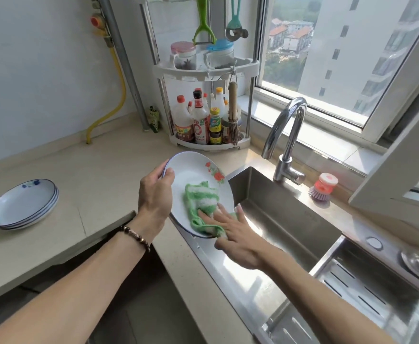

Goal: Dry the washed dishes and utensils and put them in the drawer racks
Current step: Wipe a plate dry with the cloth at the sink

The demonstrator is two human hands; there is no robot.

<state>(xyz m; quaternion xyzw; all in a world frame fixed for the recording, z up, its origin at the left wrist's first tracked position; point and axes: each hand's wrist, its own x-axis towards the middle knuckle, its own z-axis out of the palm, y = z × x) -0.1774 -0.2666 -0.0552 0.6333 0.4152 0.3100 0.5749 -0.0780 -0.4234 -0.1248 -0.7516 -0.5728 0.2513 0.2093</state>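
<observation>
Glossy glazed plate (pixel 198 175) (knitted cloth (pixel 201 199)), brushed-steel sink (pixel 290 214).

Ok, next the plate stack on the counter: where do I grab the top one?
Take the top plate by its near right rim, coming from the right with the fingers hooked under the flared lip. The stack lies flat on the counter, and that side is open.

bare forearms, no sleeves in view; a dark beaded bracelet (pixel 136 237) circles the left wrist
</observation>
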